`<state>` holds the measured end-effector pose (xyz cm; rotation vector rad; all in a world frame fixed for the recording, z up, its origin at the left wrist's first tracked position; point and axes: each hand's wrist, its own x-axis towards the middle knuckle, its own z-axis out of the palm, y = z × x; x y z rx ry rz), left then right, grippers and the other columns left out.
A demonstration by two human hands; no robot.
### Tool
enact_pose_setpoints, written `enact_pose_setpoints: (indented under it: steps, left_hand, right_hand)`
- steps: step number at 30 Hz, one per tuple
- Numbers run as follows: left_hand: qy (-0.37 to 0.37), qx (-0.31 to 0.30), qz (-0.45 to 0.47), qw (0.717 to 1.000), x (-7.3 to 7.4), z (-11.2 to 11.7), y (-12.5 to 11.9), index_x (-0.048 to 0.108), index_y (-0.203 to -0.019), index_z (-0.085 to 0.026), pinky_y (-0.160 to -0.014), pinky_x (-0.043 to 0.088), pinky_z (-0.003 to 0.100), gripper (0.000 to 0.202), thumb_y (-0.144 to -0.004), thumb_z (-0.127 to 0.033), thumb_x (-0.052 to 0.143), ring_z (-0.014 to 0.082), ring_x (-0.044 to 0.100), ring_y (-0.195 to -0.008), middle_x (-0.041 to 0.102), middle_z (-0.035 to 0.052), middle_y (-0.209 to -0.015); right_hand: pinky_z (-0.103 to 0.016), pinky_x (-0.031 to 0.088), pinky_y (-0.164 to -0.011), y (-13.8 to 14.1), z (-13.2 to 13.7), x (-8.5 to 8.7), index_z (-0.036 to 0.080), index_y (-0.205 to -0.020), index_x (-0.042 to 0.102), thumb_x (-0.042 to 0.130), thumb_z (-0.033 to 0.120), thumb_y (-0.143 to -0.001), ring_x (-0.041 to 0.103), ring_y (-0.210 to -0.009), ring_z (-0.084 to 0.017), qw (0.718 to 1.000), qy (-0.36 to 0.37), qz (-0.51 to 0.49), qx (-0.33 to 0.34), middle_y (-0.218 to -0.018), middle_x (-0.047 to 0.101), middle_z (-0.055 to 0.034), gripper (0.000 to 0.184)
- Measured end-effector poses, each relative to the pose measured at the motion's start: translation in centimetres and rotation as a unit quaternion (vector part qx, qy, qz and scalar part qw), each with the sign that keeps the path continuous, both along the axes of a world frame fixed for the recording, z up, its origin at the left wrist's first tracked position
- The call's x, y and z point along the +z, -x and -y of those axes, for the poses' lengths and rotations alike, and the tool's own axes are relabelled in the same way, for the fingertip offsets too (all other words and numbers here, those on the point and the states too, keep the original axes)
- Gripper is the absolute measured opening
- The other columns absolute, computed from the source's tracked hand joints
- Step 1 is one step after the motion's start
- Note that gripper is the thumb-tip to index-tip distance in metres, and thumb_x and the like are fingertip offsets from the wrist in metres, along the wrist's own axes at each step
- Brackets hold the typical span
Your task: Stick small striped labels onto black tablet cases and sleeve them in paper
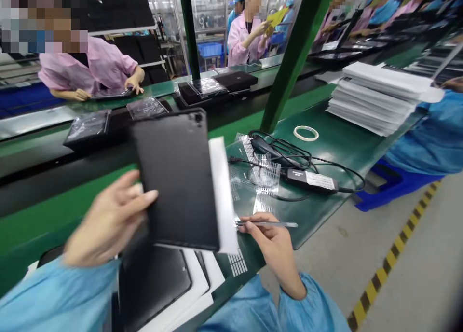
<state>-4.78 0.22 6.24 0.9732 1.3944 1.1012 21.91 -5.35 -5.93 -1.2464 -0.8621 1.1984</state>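
Observation:
My left hand [108,221] grips the left edge of a black tablet [177,177], held upright with its back toward me and a white sheet [222,192] behind it. My right hand [271,245] is at the tablet's lower right corner and pinches thin metal tweezers [269,224] that point to the right. Below the held tablet, another black tablet [152,283] lies on white sheets at the bench's near edge. Both my sleeves are light blue.
A power adapter with tangled black cables [307,177], clear label strips [264,177] and a tape ring [306,132] lie on the green bench [336,148]. A stack of white sheets [379,98] sits far right. Bagged tablets [88,127] ride the conveyor; people in pink work beyond.

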Motion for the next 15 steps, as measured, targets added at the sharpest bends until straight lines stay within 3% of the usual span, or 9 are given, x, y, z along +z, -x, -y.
enact_pose_setpoints:
  steps: [3,7,11,15]
  left_hand:
    - [0.081,-0.035,0.133,0.987,-2.8,-2.5,-4.7,0.055,-0.117,-0.014,-0.073,0.057,0.021,0.049,-0.072,-0.008,0.070,0.0164,0.068,-0.086,0.070,0.0059,-0.097]
    - [0.162,-0.032,0.145,0.976,-5.3,-4.5,-7.3,0.063,-0.095,-0.005,-0.070,0.060,0.028,0.023,-0.072,-0.003,0.062,0.0205,0.070,-0.074,0.071,0.0129,-0.083]
    - [0.192,-0.023,0.144,0.970,-4.5,-4.8,-7.2,0.064,-0.093,-0.004,-0.068,0.061,0.031,0.022,-0.072,-0.001,0.058,0.0217,0.070,-0.070,0.071,0.0131,-0.080]
    - [0.185,-0.033,0.127,0.974,-3.3,-4.8,-7.4,0.064,-0.094,-0.005,-0.070,0.061,0.036,0.028,-0.067,0.001,0.059,0.0238,0.070,-0.074,0.071,0.0118,-0.082]
  right_hand:
    - [-0.025,0.054,-0.055,-0.4,0.1,-0.4,0.018,-0.081,0.061,0.074,0.042,-0.073,0.068,-0.061,-0.019,1.000,-0.009,0.021,-0.007,-0.072,0.071,-0.0032,0.028]
    - [-0.027,0.056,-0.062,-0.4,0.5,-0.8,0.018,-0.087,0.062,0.070,0.038,-0.079,0.070,-0.068,-0.020,0.999,-0.020,0.038,-0.021,-0.080,0.072,-0.0056,0.024]
    - [-0.027,0.057,-0.064,-0.4,1.0,-1.2,0.019,-0.089,0.061,0.069,0.036,-0.080,0.070,-0.074,-0.020,0.994,-0.014,0.041,-0.098,-0.095,0.071,-0.0083,0.021]
    - [-0.031,0.058,-0.069,-0.4,1.4,-1.7,0.018,-0.090,0.062,0.070,0.034,-0.080,0.069,-0.076,-0.020,0.996,0.009,-0.012,-0.093,-0.099,0.069,-0.0096,0.021]
